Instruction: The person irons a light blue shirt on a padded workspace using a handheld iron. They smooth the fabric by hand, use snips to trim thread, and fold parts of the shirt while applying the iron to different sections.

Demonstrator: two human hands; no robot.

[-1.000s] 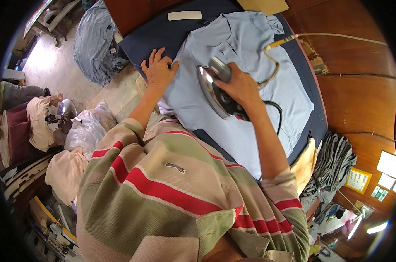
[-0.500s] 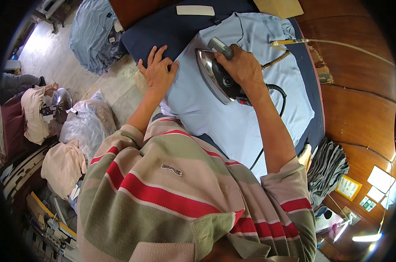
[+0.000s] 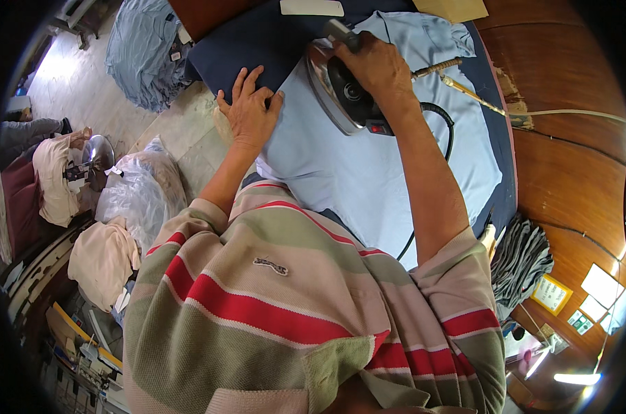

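We have the iron [image 3: 344, 93] on the light blue shirt [image 3: 368, 165], near its far left part, soleplate tilted toward the left. Our right hand [image 3: 371, 65] has its grip wrapped around the iron's handle. Left hand [image 3: 249, 110] lies flat, fingers spread, grip holding nothing, pressing the shirt edge where it meets the navy-padded worktop [image 3: 257, 48]. Black cord [image 3: 445, 131] loops right of the iron. Folded blue garments [image 3: 144, 48] sit off the left.

white rectangular label [image 3: 311, 7] on the dark board's far edge; framed yellow-green sign [image 3: 551, 294] lower right.
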